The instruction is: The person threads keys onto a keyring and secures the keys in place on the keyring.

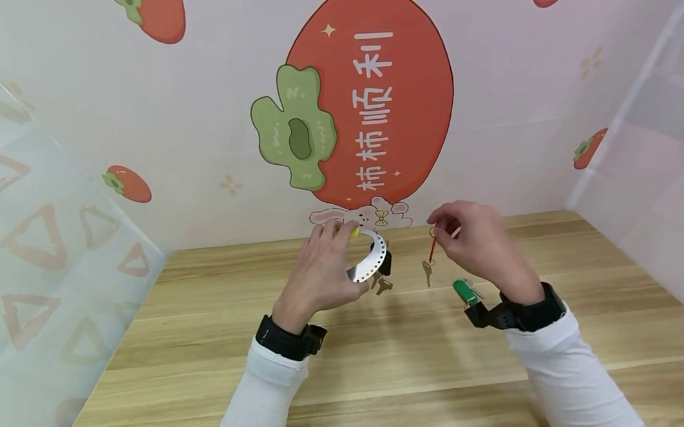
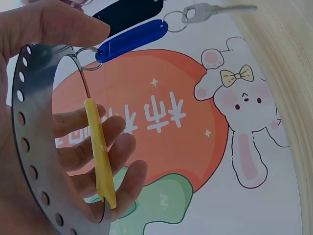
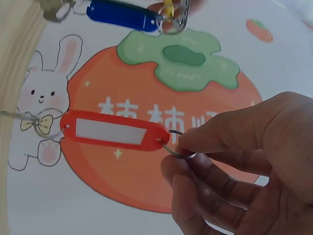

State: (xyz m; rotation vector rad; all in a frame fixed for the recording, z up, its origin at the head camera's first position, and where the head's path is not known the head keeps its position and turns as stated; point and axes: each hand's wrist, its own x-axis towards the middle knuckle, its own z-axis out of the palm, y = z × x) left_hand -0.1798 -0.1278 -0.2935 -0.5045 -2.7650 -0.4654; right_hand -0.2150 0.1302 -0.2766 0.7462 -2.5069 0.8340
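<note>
My left hand [image 1: 322, 272] grips a curved metal band [image 1: 373, 263] with a row of holes along it. A yellow piece [image 2: 100, 152] bridges its opening, near the fingers in the left wrist view. From the band hang a blue key tag [image 2: 134, 40] and a black key tag [image 1: 386, 263], with keys [image 1: 384, 285] below. To the right, my right hand [image 1: 483, 241] pinches the small split ring [image 3: 177, 153] of a red key tag [image 3: 115, 130] between thumb and index finger. A key [image 1: 427, 271] dangles from that tag's lower end, above the table.
A green key tag [image 1: 465, 291] with a key lies on the wooden table [image 1: 379, 360], below the right hand. Behind the table stands a pale backdrop [image 1: 220, 110] printed with a large persimmon and rabbits. Pale panels close off the left [image 1: 42, 255] and right sides.
</note>
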